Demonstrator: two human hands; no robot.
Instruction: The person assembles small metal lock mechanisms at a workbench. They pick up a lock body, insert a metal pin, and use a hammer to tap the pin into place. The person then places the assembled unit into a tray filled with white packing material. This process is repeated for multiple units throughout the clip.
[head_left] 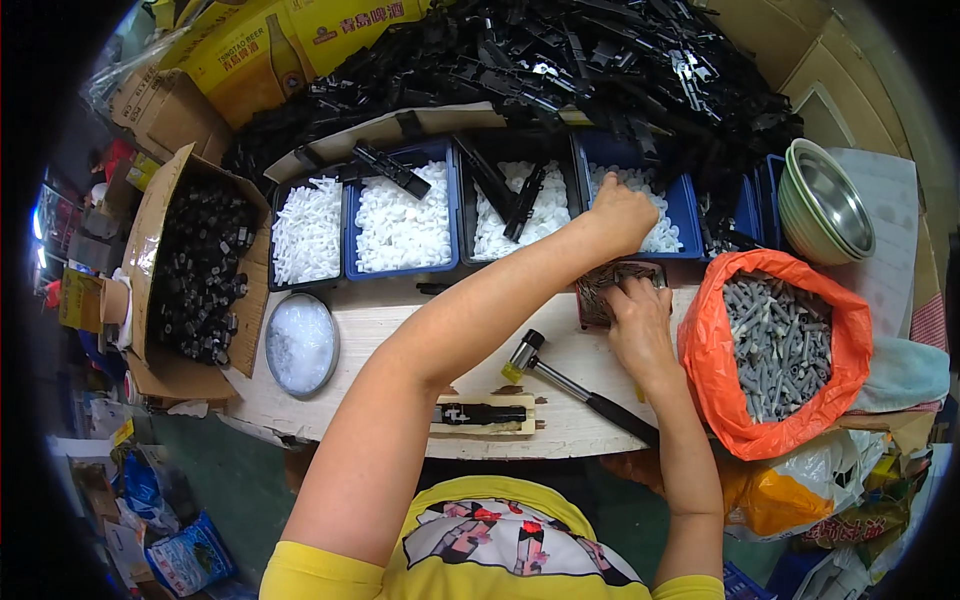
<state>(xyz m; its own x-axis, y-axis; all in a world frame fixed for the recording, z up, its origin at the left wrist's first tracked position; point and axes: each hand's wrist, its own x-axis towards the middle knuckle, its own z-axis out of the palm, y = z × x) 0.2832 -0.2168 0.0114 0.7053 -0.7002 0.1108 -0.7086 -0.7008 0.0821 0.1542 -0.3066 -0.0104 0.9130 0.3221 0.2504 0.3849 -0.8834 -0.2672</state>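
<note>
My left arm reaches across the bench to the right, and my left hand [625, 212] is at a blue bin [690, 215] of small white plastic parts [661, 238]. Its fingers are curled closed over the parts; whatever they grip is hidden. Nearer to me, my right hand [640, 318] dips bent fingers into a small red-edged box [588, 316] of thin metal pins [592, 284]. Those fingertips are bunched among the pins, and what they hold cannot be made out. Below my left forearm lies a pale fixture [532, 411] with a black part [485, 413] set in it.
A hammer [575, 382] lies beside the fixture. More bins of white parts [403, 225] line the back, under a heap of black parts [520, 60]. An orange bag [703, 385] of grey pieces and stacked bowls [815, 215] stand right; a carton [150, 290] and round dish [302, 343] left.
</note>
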